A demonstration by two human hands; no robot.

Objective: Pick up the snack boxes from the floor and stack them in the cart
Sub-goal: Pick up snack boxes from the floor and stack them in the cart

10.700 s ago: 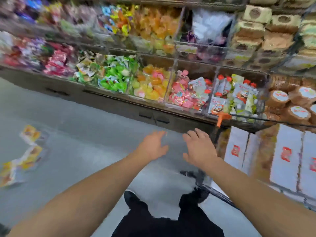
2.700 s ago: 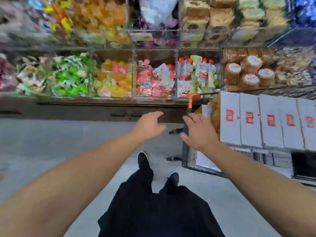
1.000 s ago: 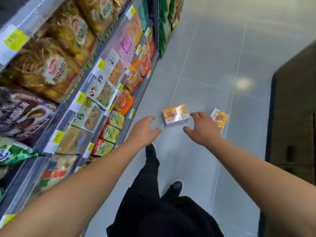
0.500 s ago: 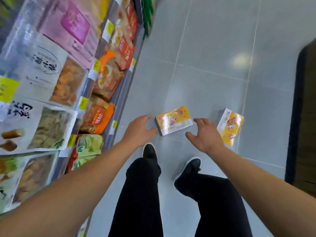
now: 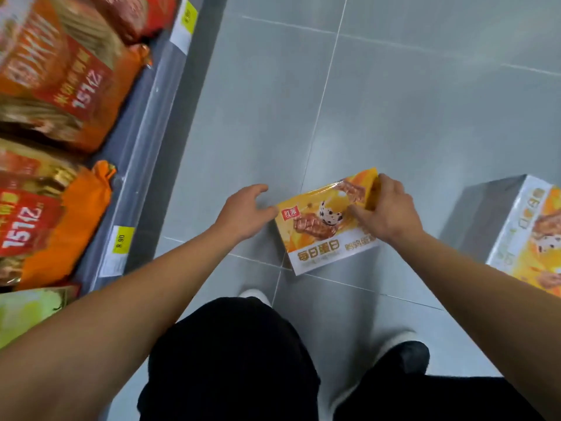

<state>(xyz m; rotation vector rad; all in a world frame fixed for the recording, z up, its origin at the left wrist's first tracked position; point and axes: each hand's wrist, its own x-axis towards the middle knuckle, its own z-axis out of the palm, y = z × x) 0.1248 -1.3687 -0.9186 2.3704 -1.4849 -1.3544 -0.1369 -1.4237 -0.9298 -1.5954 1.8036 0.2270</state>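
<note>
The step in hand looks like the pickup of the first box point(image 5: 326, 226), which lies flat on the floor point(image 5: 394, 101) just ahead of the person's feet. The right hand point(image 5: 384, 212) has its grip clamped on the box's far right corner, thumb on the printed top and fingers curled over the edge. The left hand point(image 5: 243, 212) has its grip apart, fingers relaxed, at the box's left edge; whether it touches is hard to tell. Next, the left hand likely needs to close on that edge so both hands lift the box level and carry it to the cart, which is out of view. The box is flat, yellow-orange with a white band and glossy wrap. A second box point(image 5: 528, 235) lies to the right, well apart.
</note>
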